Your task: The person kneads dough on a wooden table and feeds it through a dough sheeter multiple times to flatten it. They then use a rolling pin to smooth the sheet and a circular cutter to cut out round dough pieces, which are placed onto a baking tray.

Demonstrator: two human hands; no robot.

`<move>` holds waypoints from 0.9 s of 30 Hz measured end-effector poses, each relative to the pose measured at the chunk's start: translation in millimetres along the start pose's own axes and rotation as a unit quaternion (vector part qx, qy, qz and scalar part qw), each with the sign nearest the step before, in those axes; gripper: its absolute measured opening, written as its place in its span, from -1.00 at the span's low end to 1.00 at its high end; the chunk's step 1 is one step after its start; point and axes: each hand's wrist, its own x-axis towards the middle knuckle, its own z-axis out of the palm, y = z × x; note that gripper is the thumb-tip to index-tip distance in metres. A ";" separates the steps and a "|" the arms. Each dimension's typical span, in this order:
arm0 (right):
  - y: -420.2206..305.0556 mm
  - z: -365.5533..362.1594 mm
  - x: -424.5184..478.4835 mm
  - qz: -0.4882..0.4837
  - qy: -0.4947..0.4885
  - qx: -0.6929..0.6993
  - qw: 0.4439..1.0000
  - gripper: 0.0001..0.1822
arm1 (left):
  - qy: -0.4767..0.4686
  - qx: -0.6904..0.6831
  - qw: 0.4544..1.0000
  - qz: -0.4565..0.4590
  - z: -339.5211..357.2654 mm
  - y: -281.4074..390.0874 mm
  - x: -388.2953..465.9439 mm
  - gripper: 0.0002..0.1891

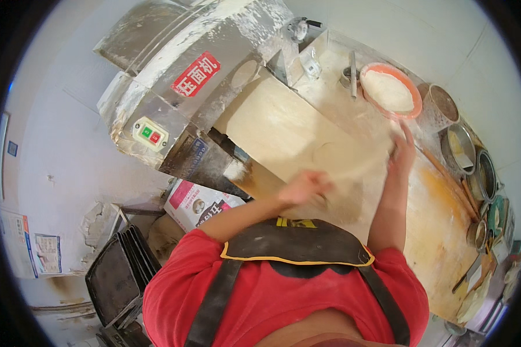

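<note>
A pale sheet of dough (278,112) lies across the outfeed of a flour-dusted dough sheeter (239,34) and stretches right over the worktable. My left hand (307,191) is over the sheet's near side, blurred by motion, its fingers bent. Motion blur hides whether those fingers grip anything. At the sheet's right end is my right hand (401,147), with fingers pointing away from me. It seems to touch the dough edge, though blur keeps me from telling whether it grips. A faint curved fold or line shows in the dough between both hands.
An orange-rimmed basin of flour (390,91) stands behind my right hand, beside a bucket (438,106) and metal pots (458,147). A rolling pin (449,182) lies on the wooden tabletop (434,260). Black baking trays (117,277) and a printed sack (197,204) are at left.
</note>
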 end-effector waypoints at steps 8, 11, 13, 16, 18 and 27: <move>94.2 153.9 91.8 0.106 -0.306 -0.539 0.778 -0.01 | 0.432 -0.188 0.880 0.055 -153.1 -58.8 3.0 -0.45; 163.0 185.7 37.9 0.174 -0.220 -0.421 0.863 -0.23 | 0.444 0.463 0.760 0.110 -122.5 -108.8 1.4 -0.18; 206.9 166.8 35.3 0.043 -0.170 -0.330 0.927 -0.30 | 0.355 0.558 0.745 0.082 -91.1 -87.4 1.8 -0.25; 192.3 143.1 -12.5 0.074 -0.183 -0.127 0.972 -0.38 | 0.279 0.614 0.730 0.108 -106.5 -106.5 -18.9 -0.36; 146.6 100.2 -32.3 0.103 -0.167 -0.045 0.979 -0.41 | 0.250 0.512 0.810 0.142 -107.5 -90.1 -10.9 -0.58; 19.7 -62.7 -59.2 0.054 0.051 -0.005 0.997 -0.39 | -0.166 0.348 0.908 0.161 9.3 -12.4 -25.5 -0.73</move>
